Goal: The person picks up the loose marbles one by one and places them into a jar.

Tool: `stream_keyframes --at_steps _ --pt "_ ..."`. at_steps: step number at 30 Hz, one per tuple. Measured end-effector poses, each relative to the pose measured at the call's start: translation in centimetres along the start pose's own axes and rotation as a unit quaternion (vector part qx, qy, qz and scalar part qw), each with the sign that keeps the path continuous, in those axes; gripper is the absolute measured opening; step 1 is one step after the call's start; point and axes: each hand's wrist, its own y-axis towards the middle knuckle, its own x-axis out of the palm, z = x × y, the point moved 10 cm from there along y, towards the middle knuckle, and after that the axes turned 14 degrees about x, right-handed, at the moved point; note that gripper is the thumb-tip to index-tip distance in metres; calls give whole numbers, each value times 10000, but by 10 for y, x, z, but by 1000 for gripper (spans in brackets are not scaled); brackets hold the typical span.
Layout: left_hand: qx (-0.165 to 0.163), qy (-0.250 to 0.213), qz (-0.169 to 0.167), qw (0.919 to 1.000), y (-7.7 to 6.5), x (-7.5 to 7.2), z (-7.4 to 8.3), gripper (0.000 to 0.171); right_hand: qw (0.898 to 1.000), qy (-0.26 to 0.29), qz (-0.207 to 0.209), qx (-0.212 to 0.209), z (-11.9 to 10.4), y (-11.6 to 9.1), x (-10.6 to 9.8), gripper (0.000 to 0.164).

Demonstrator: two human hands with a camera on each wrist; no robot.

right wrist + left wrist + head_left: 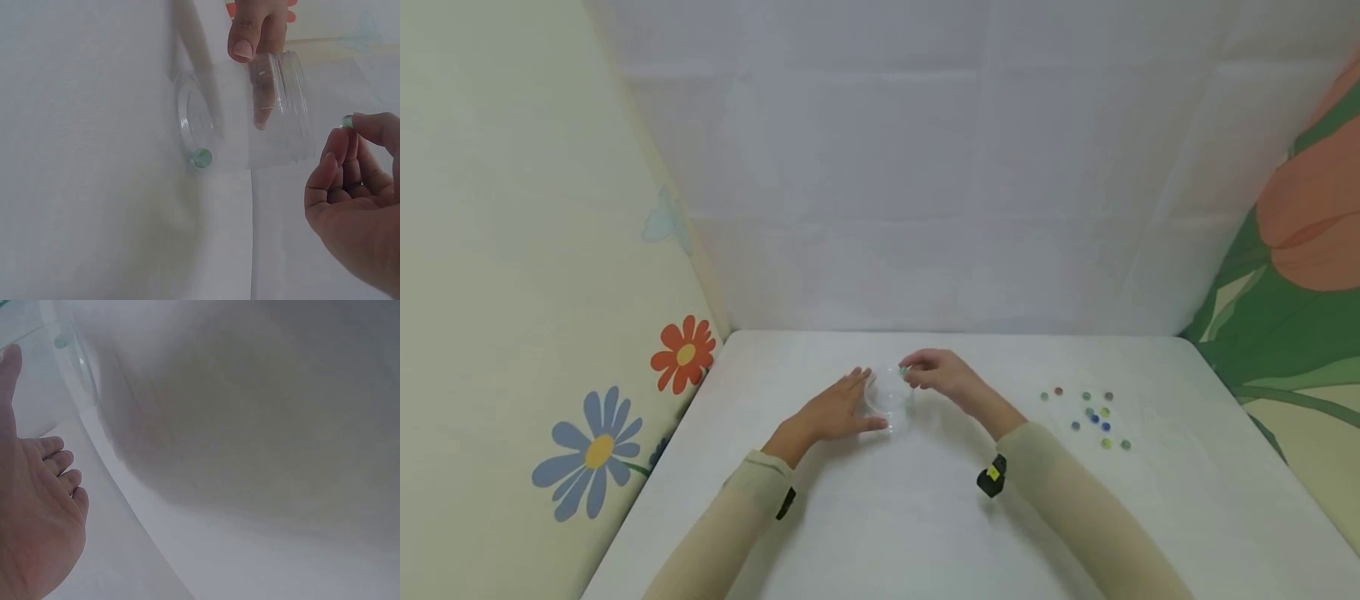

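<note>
A clear plastic jar [889, 402] with a threaded mouth stands on the white table. My left hand [837, 410] holds its side, thumb at the front and fingers at the back left. Inside, at the bottom, lies a green glass marble [201, 158], also visible through the wall in the left wrist view. Between thumb and fingertips, my right hand [951, 377] pinches another green marble [348, 121], just outside the mouth of the jar. The right wrist view shows the left thumb [242, 49] lying against the jar near its rim.
Several loose marbles [1095, 419], blue, green, yellow and reddish, lie scattered on the table [880, 517] to the right of my right forearm. A white sheet [880, 167] hangs behind the table. Flower-patterned panels [512, 292] stand at both sides.
</note>
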Motion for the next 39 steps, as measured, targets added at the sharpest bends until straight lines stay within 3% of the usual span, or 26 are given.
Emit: stream_keyframes --at_steps 13,25,39 --pt "120 30 102 9999 2 -5 3 107 9996 -260 85 -47 -2 1 -4 32" --pt "142 -16 53 9999 1 -2 3 107 9989 -353 189 231 12 -8 -28 34" --pt "214 154 56 9996 2 -2 5 106 9987 -410 310 5 33 -34 -62 40"
